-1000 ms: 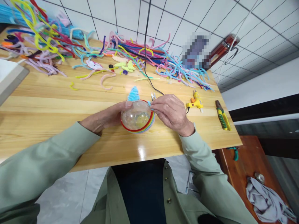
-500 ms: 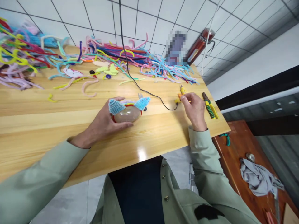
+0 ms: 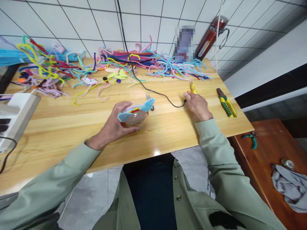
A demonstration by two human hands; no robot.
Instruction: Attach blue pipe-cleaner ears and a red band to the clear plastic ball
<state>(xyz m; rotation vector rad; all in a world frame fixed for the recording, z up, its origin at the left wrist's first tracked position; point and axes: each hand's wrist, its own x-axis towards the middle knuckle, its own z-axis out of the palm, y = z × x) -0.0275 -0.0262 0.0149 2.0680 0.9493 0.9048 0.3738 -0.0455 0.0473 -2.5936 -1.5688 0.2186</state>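
Plainly, left hand [image 3: 115,122] holding clear ball [image 3: 137,118], right hand [image 3: 198,105] gripping glue gun [image 3: 194,89], nozzle [image 3: 191,84] wallward (long axis slanted)

At 3 o'clock, my right hand [image 3: 198,105] partly hides the hot glue gun [image 3: 194,89]; the power strip [image 3: 21,110] at 9 is cut off.

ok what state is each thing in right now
Left hand, curled round the clear ball
Clear ball, held, blue ears attached
Right hand, over the glue gun, grip partly hidden
Glue gun, mostly covered
Small snippers, open, partly hidden
Pliers, lying on the table
Pipe cleaners, loosely heaped
Red flask, standing by the wall
Grey cloth, crumpled
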